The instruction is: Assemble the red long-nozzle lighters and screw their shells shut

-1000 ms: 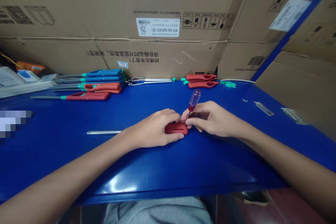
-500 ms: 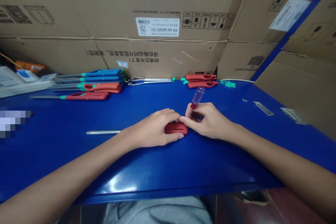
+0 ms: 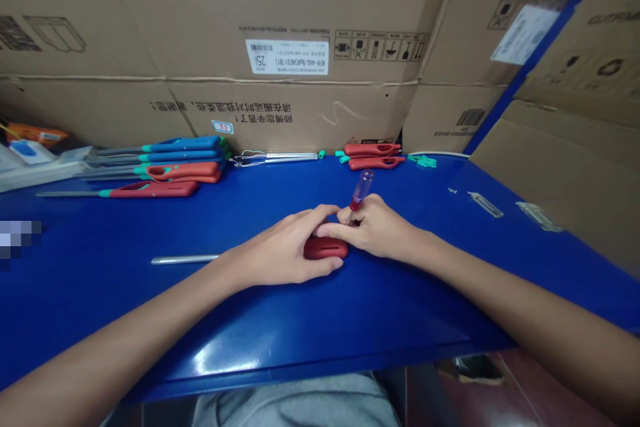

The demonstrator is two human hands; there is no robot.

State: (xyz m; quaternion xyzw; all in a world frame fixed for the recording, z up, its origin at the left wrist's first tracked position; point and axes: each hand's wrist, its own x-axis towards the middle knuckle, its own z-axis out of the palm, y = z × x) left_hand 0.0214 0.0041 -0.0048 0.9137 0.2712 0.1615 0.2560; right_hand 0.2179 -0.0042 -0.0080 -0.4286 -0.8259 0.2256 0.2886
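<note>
On the blue table, my left hand (image 3: 283, 248) curls over a red long-nosed lighter (image 3: 327, 249) and holds it down, its thumb along the near side. The lighter's metal tube (image 3: 183, 259) sticks out to the left beyond my wrist; its middle is hidden under the hand. My right hand (image 3: 373, 227) is closed round a screwdriver (image 3: 364, 187) with a clear and red handle, which leans up and to the right. The screwdriver's shaft points down to the lighter's right end. Its tip is hidden behind my fingers, and my right thumb reaches over the lighter's top edge.
Several blue and red lighters (image 3: 180, 155) lie at the back left. Thin metal tubes with wires (image 3: 290, 157), red lighter bodies (image 3: 376, 163) and green caps (image 3: 423, 161) line the back. Clear plastic parts (image 3: 485, 204) lie at the right. A cardboard wall (image 3: 200, 53) rises behind.
The whole view has shifted slightly. My right hand has come a little further left over the lighter's end, with the screwdriver still in it. My left hand still holds the lighter.
</note>
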